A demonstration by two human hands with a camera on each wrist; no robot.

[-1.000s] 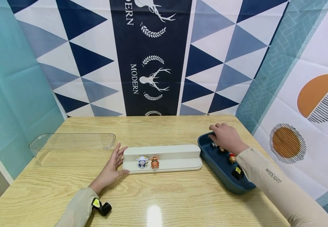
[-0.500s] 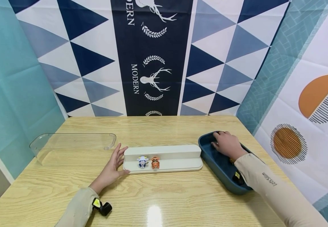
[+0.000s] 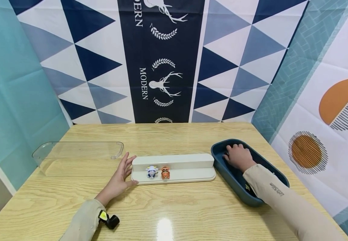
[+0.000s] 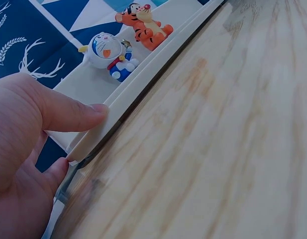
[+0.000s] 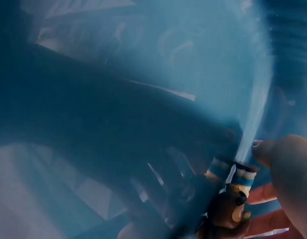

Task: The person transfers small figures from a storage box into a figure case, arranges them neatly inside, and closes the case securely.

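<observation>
At the left end of a white stepped stand (image 3: pixel 192 174), my left hand (image 3: pixel 120 176) rests with its thumb on the front rim and the fingers along the end. Two small figurines sit side by side on the stand's lower step: a white-and-blue Doraemon figurine (image 4: pixel 111 56) and an orange Tigger figurine (image 4: pixel 147 29). My right hand (image 3: pixel 239 157) reaches down into a dark blue bin (image 3: pixel 232 185). In the right wrist view a small figurine (image 5: pixel 228 204) with a brown head and striped body is against the fingers; the thumb tip is apart from it.
A clear plastic cover (image 3: pixel 77 159) lies at the left of the wooden table (image 3: pixel 174 214). Patterned cloth hangs behind and on both sides. The bin stands close against the stand's right end, and the right forearm covers part of its contents.
My right hand has moved down from the bin's far rim into its inside and slightly toward me. The left hand, the stand and its two figurines stay in place.
</observation>
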